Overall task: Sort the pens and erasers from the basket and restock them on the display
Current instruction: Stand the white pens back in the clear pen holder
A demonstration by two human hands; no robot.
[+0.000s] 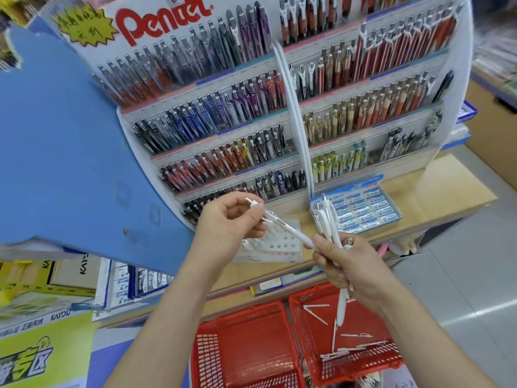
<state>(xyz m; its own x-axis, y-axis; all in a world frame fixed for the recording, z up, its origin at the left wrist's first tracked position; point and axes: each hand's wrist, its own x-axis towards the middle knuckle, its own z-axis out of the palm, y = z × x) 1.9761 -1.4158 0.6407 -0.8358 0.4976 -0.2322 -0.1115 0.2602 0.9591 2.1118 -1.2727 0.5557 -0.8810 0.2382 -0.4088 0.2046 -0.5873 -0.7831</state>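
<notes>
The scene is brightly and evenly lit from overhead, with soft, faint shadows. A pale streak of glare lies on the grey floor at the right. Wide-angle distortion is strong: the pen display bows outward and its white divider curves, and the blue panel at the left smears toward the edge. The far corners are blurred and stretched. The middle is fairly sharp, though the print on the eraser box is soft, and compression muddies fine detail among the pens
</notes>
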